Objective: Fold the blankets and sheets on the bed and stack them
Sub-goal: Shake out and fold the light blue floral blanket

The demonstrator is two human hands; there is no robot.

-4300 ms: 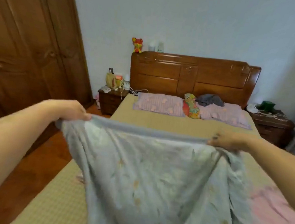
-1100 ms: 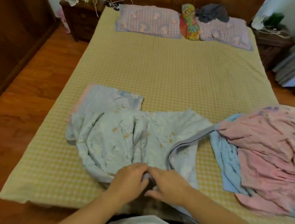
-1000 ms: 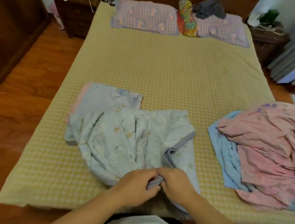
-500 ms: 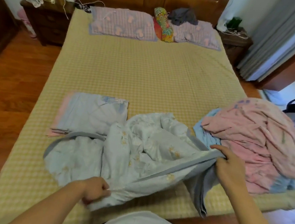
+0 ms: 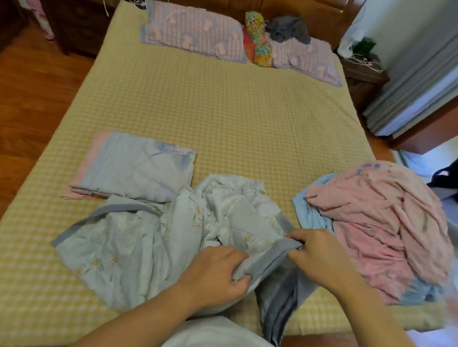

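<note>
Far left, on the yellow checked bed [image 5: 227, 112], one folded sheet [image 5: 137, 168] lies flat and squared, the only piece that looks done. Just beside it, overlapping its near edge, sprawls the pale blue floral sheet [image 5: 138, 245], crumpled across the foot of the bed with its grey border trailing off the near edge toward the floor.

Now the hands, both on that grey border. The left hand [image 5: 215, 273] has its fingers curled round a bunch of the hem, and the right hand [image 5: 316, 254], just beside it, pinches the band between thumb and fingers, the strip pulled taut between them (hunting for a corner, I'd judge).

Further right, well apart from the folded piece, waits the pink blanket [image 5: 381, 228], heaped over a light blue cloth.

Where could this slip? The floral sheet is badly bunched, so matching the wrong edges would likely leave a crooked fold. Lifting it could also drag the folded sheet it overlaps and undo that work. The dangling grey tail might brush the floor or get stepped on.

As for containers, none are in play: no basket, no bin. There is only a nightstand [image 5: 75, 13] at the far left, topped with cords and clutter, its drawers shut.
</note>
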